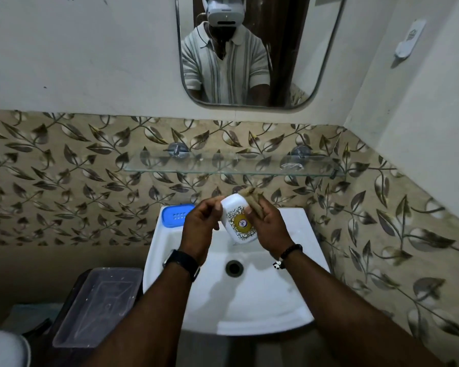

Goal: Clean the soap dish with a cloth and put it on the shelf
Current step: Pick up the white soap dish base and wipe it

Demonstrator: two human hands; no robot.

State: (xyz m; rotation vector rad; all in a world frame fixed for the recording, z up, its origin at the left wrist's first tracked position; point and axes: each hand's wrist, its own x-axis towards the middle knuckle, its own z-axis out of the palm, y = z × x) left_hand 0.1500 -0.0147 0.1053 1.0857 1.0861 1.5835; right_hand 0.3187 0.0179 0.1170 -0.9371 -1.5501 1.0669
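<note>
Gripping the white soap dish (237, 223) at frame centre above the sink (312, 250), the left hand (199, 227) pinches its upper edge while the right hand (270, 226) clamps a brown cloth (252, 200) to its right side, fingertips hidden behind both.

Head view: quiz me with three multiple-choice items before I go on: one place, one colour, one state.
1. The blue tray sits: A on the floor; B on the sink rim, back left; C on the wall.
2. The cloth is: A brown; B white; C red.
3. The right hand: A open, idle; B pinches the cloth against the white dish; C curled, holding nothing.
B, the tray lies on the rim beside the left hand; A, brown folds show; B, the cloth is clamped on the dish.
</note>
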